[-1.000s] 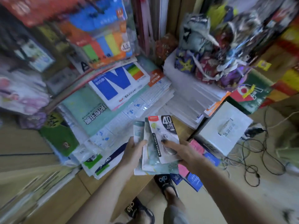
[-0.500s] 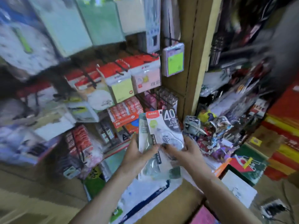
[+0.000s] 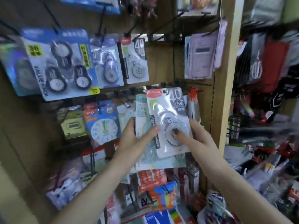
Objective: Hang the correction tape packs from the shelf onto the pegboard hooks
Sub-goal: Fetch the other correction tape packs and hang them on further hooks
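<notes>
1. Your left hand (image 3: 134,139) grips a fanned stack of correction tape packs (image 3: 168,120), thumb across the front and fingers (image 3: 131,125) curled behind the left edge.
2. Your right hand (image 3: 196,139) pinches the front "40" pack, thumb on the blister and fingers behind its right edge.
3. Above your fingers, a matching "40" pack (image 3: 135,60) hangs on a pegboard hook (image 3: 131,32).
4. Left of it hangs a blue value pack (image 3: 61,62).

Both forearms are bare to the frame's edge, and a right hand (image 3: 196,139) fingernail is dark-painted.
</notes>
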Tool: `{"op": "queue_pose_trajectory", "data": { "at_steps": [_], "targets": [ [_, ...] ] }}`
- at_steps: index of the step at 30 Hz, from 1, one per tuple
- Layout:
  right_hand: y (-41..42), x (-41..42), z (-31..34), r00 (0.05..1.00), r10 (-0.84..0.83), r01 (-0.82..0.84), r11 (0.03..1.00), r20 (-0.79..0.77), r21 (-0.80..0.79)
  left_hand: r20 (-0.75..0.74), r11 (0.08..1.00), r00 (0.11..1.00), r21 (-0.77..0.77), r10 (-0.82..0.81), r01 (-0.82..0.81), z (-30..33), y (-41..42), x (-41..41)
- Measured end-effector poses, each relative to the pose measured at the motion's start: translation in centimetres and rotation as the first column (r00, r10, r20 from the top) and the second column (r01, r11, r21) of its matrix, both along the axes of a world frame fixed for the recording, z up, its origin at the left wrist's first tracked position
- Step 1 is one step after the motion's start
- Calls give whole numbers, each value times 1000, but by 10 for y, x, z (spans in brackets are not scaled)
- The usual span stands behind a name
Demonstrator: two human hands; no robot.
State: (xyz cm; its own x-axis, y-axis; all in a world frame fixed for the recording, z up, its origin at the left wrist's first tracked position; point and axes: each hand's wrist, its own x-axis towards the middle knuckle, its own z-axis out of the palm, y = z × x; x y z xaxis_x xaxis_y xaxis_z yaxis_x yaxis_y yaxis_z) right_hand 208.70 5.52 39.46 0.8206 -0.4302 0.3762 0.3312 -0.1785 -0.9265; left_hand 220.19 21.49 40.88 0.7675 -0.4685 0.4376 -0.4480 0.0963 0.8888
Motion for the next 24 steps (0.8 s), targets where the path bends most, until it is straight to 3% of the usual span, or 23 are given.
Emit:
{"op": "queue_pose_trajectory", "data": {
  "at_steps": [10, 24],
  "targets": [
    [-1, 46, 88, 971, -92, 118, 987, 219, -106, 115, 996, 991, -70, 67, -59, 90, -10, 19],
    [-17, 98, 157, 963, -108, 130, 989, 246, -75, 42, 997, 998, -53, 55, -52, 139, -26, 52]
  ]
}}
